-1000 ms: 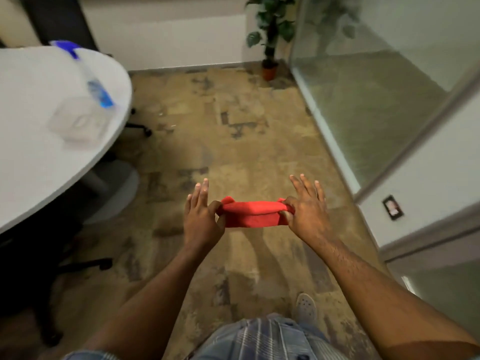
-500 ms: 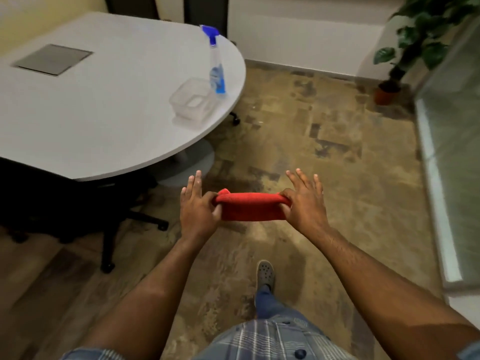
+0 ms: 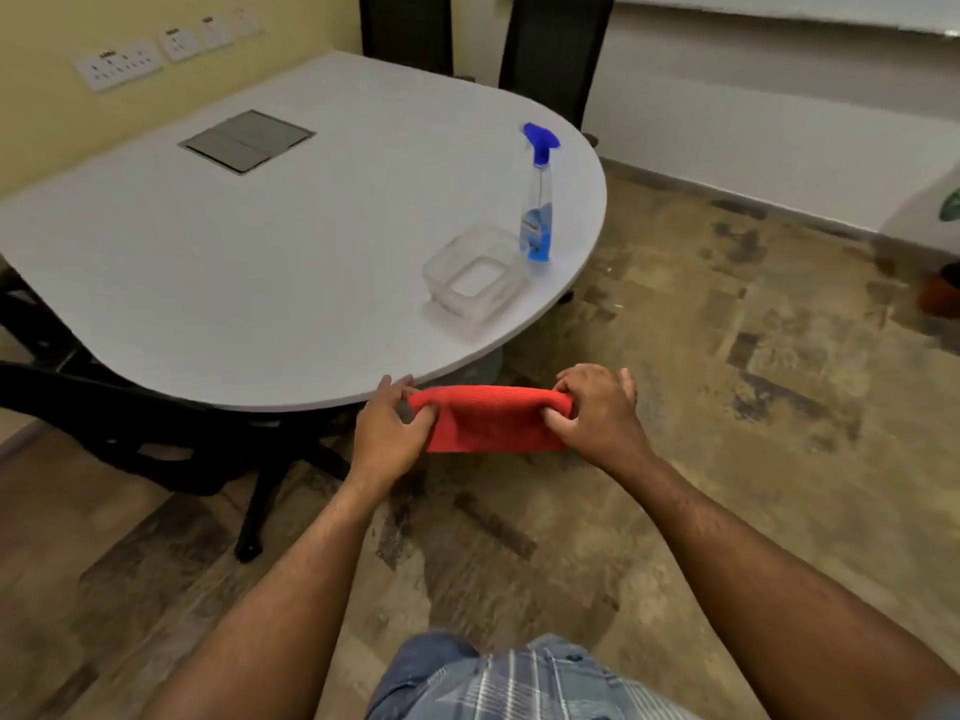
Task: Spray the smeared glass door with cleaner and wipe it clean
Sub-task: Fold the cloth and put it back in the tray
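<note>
A folded red cloth (image 3: 488, 420) hangs stretched between my hands just in front of the table's near edge. My left hand (image 3: 389, 433) pinches its left end and my right hand (image 3: 597, 413) grips its right end with curled fingers. A clear spray bottle (image 3: 537, 200) with a blue trigger head and blue liquid stands upright near the right edge of the white table (image 3: 260, 252). The glass door is out of view.
A clear plastic container (image 3: 475, 275) sits just left of the spray bottle. A grey cable hatch (image 3: 247, 141) is set into the tabletop. Black office chairs (image 3: 171, 439) stand under and behind the table. A potted plant (image 3: 943, 293) is at the right edge.
The view has swung left, away from the glass door and toward the table. My hands, still holding the cloth, are now closer to the table edge, and my right fingers have curled round the cloth.
</note>
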A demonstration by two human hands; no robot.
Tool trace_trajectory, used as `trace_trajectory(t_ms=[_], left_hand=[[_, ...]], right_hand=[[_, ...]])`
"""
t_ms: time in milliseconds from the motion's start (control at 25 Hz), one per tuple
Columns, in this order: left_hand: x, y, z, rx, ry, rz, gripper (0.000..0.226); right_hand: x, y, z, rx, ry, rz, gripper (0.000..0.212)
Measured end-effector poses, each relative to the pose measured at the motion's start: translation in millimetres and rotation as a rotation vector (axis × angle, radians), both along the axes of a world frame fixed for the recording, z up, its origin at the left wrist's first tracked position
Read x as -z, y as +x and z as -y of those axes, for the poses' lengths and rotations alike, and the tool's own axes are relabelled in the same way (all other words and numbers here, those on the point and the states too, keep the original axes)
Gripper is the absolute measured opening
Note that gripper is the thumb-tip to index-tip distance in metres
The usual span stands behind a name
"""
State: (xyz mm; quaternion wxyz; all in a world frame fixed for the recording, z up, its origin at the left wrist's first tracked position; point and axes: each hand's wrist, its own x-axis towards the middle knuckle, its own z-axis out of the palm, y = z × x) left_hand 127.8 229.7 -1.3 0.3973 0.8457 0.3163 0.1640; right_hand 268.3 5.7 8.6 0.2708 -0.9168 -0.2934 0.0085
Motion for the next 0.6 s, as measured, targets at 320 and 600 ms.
trace_trajectory(t_ms=[320, 600], left_hand=[[-25.5, 110.3, -89.1, -0.132, -0.095, 0.124, 0.018], [-9.5, 246.1, -184.1, -0.003, -0.123, -0.012, 0.032]], right_hand=[[-16.3, 99.3, -96.4, 0.103, 0.408, -0.403, 0.026], [-6.1, 191.7, -183.4, 0.336, 0.387, -0.512, 0.043]])
